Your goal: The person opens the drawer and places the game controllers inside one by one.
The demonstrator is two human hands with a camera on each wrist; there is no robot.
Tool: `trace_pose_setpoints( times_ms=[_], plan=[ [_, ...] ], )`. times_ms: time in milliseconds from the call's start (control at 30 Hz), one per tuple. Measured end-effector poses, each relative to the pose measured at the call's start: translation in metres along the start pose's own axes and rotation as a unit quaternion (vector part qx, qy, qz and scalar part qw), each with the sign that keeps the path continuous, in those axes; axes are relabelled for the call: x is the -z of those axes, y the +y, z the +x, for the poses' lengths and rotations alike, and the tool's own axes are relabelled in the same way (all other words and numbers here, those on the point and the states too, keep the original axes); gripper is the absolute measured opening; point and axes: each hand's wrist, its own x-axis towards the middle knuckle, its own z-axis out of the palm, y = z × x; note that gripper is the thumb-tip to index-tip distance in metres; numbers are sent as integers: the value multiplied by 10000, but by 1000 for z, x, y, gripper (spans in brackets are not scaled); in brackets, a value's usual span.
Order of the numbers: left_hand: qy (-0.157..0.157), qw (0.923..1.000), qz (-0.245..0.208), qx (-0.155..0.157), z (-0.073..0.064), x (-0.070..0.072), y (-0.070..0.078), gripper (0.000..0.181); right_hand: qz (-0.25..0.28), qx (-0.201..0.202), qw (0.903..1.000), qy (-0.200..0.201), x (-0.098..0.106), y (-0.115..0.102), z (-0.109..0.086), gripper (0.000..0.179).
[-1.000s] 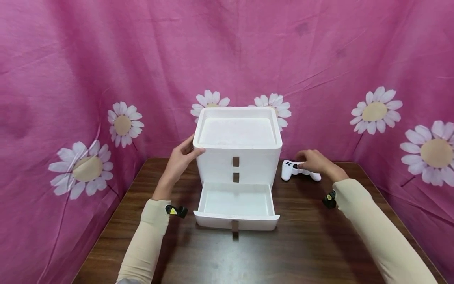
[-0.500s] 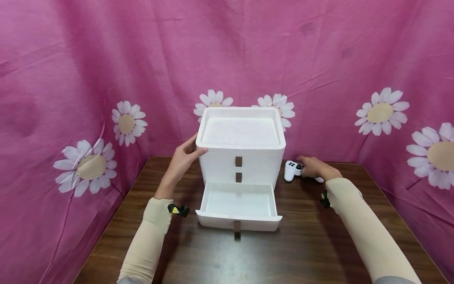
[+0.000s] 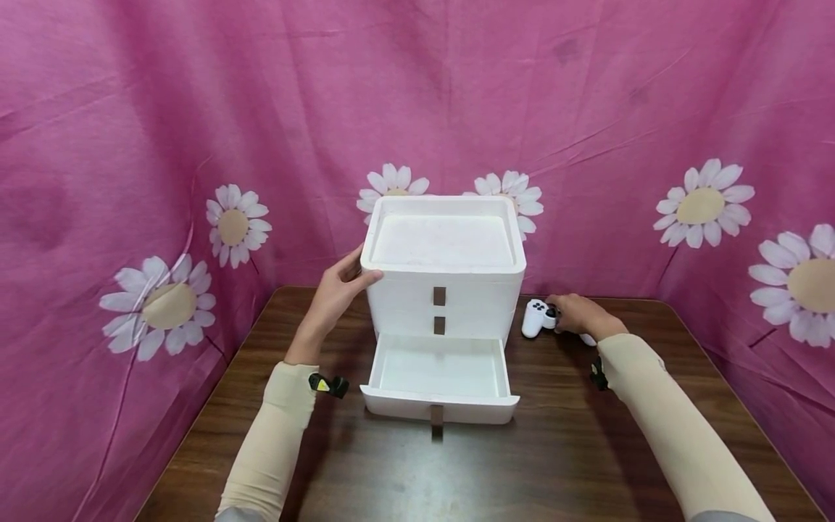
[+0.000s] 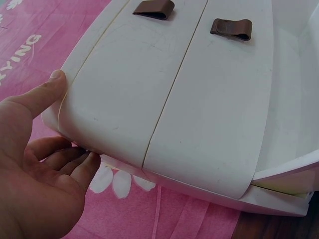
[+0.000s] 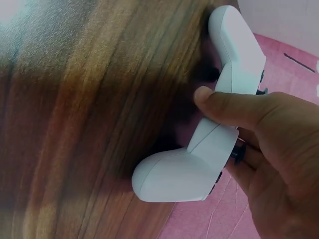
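Note:
A white drawer unit (image 3: 443, 304) stands mid-table, its bottom drawer (image 3: 438, 370) pulled out with nothing inside. My left hand (image 3: 331, 304) holds its upper left front corner. In the left wrist view, the thumb (image 4: 55, 87) touches the front edge and bent fingers (image 4: 62, 159) touch the side. To the right of the unit is a white game controller (image 3: 533, 319). My right hand (image 3: 580, 315) grips the controller's middle. The right wrist view shows the thumb (image 5: 224, 105) over the bridge between the two handles (image 5: 174, 177); the other fingertips are hidden behind it.
The unit's two upper drawers are closed, with brown pull tabs (image 3: 440, 296). A shallow tray top (image 3: 443, 241) covers the unit. All stands on a dark wood table (image 3: 580, 449). A pink curtain with daisies (image 3: 313, 145) surrounds the table's back and sides.
My right hand has come down over the controller's middle and taken hold of it. The controller has shifted slightly toward me. My left hand keeps its place on the corner.

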Motion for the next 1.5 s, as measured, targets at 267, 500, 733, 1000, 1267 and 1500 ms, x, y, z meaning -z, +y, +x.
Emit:
trace_pose_setpoints(
  times_ms=[267, 500, 733, 1000, 1267, 1500],
  plan=[
    [0, 10000, -12, 6, 1, 0, 0, 80, -195, -194, 9996, -62, 1, 5, 0, 62],
    [-32, 10000, 7, 13, 0, 0, -1, 80, -347, -230, 9991, 12, 13, -2, -9, 63],
    [-12, 10000, -37, -15, -1, 1, 1, 80, -195, -213, 9992, 279, 35, -11, -26, 63],
    [-29, 10000, -31, 11, 0, 0, -2, 79, -335, -19, 9987, 383, 63, -34, -48, 65],
    [-37, 9999, -146, -67, 1, 0, -1, 78, -449, 262, 9976, 462, 82, -63, -64, 62],
    [-58, 9999, -135, -83, 0, 0, 0, 79, -800, 458, 9944, 508, 95, -94, -79, 60]
  ],
)
